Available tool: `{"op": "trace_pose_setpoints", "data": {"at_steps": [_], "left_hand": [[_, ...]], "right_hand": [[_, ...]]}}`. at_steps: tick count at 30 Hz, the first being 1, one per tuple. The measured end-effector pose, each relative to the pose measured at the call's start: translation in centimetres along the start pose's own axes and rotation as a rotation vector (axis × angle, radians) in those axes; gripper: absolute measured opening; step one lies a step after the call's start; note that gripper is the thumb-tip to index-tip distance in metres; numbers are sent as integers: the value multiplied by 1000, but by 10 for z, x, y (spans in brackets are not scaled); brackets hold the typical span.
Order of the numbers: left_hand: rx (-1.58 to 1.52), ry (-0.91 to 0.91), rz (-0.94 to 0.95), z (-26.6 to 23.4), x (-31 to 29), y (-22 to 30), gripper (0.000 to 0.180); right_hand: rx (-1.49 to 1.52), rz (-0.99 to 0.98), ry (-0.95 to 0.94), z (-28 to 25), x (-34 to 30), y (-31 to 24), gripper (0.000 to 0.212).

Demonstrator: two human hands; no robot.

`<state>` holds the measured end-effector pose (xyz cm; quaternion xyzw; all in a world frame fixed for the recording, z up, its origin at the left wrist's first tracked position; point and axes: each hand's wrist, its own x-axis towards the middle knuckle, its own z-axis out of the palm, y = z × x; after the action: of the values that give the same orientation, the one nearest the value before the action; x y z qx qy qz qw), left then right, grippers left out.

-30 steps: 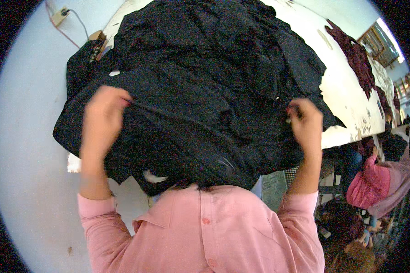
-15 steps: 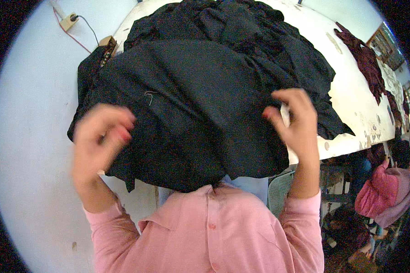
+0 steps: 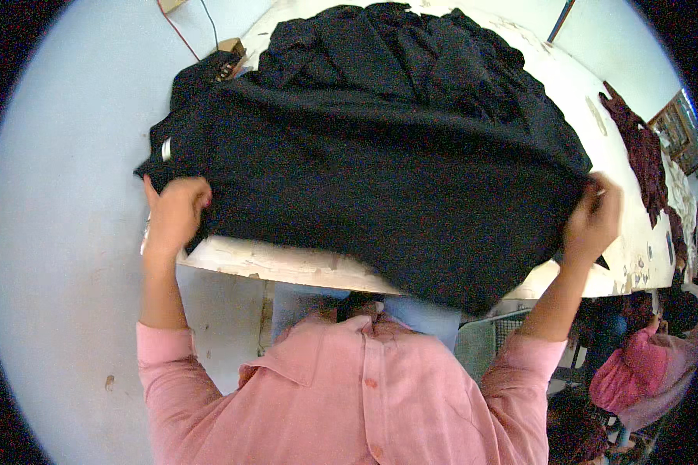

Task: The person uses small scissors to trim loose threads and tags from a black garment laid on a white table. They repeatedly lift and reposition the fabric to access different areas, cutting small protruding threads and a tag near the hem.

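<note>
A wide piece of black cloth (image 3: 380,194) is stretched between my two hands, and its near edge droops past the table edge at the right of centre. My left hand (image 3: 177,217) is closed on the cloth's left side, one finger sticking up. A small white tag or patch (image 3: 166,149) shows on the black fabric just beyond it. At the far right end my right hand (image 3: 595,221) pinches the cloth's edge between thumb and fingers. Behind it lies a crumpled heap of black fabric (image 3: 411,54) on the table.
The pale, worn tabletop (image 3: 287,260) has its edge just in front of me. A small brown box (image 3: 231,50) sits by the wall at left. Maroon cloth (image 3: 636,147) lies farther right. A person in pink (image 3: 636,364) sits at lower right, near a green mesh chair (image 3: 481,341).
My hands have moved apart, the right one farther right, and now grip the cloth. Its near edge has lifted and been drawn out sideways, baring part of the table edge.
</note>
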<state>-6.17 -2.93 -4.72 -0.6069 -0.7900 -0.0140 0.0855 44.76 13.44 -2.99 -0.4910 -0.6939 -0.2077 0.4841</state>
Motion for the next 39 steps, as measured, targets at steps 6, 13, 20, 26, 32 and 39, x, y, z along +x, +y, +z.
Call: {"op": "trace_pose_setpoints", "data": {"at_steps": [6, 13, 20, 26, 32, 39], "left_hand": [[-74, 504, 112, -13, 81, -8, 13], [-700, 97, 403, -3, 17, 46, 37], [-222, 41, 48, 15, -40, 42, 55], [-894, 133, -16, 22, -41, -10, 23], [-1238, -113, -92, -1, -41, -46, 12], [-1431, 83, -70, -1, -22, -33, 14]], "right_hand": [[-220, -32, -28, 57, 96, 36, 16], [379, -160, -427, 51, -1, -96, 12], [316, -423, -786, 76, -63, -136, 67], [464, -342, -732, 93, -35, -136, 18], [978, 403, -907, 65, -6, -109, 19], [744, 355, -976, 43, -1, -77, 25]]}}
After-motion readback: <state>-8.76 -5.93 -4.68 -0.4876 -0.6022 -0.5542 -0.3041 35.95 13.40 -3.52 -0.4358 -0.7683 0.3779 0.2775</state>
